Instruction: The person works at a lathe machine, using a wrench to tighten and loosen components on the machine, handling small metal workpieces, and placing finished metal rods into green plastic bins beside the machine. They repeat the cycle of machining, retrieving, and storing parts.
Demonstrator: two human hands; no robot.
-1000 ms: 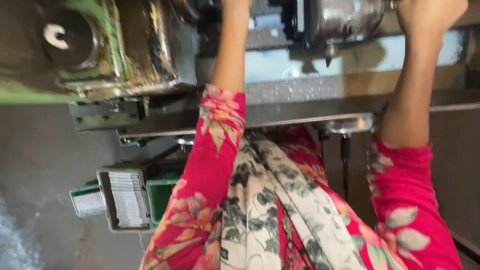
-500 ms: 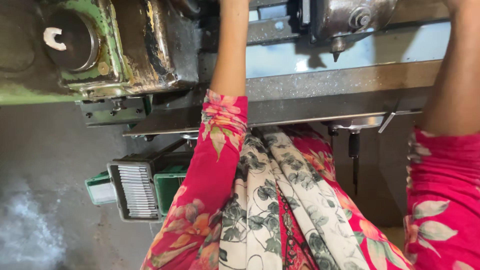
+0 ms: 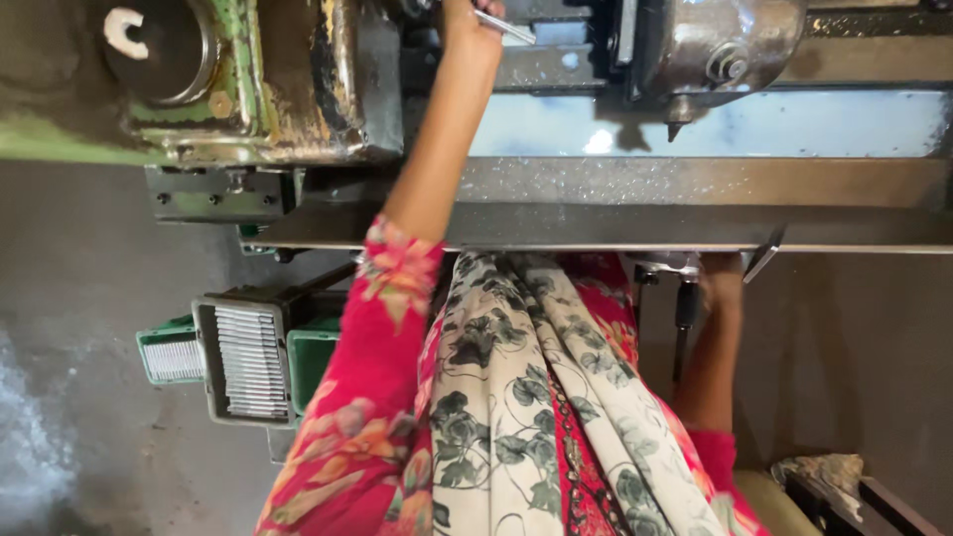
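Note:
My left hand (image 3: 465,22) reaches up to the green and steel machine (image 3: 298,89) and grips a thin metal rod (image 3: 502,25) next to the shiny steel housing (image 3: 715,50). My right hand (image 3: 722,283) is low, tucked just under the front edge of the steel machine bed (image 3: 695,199). It sits beside a dark vertical handle (image 3: 685,313) and a small metal fitting (image 3: 660,266). Its fingers are hidden by the bed edge. Both arms wear red floral sleeves, and a cream leaf-patterned scarf (image 3: 516,397) hangs down my front.
Left of my body, a grey crate (image 3: 248,362) holds rows of small metal parts, with green crates (image 3: 169,352) beside it on the grey floor. A round dark dial (image 3: 159,45) is on the machine's left end. A rag (image 3: 819,471) lies at the lower right.
My right hand has come down from the top of the machine to under the bed's front edge. The view has shifted, so my left hand and its rod now show.

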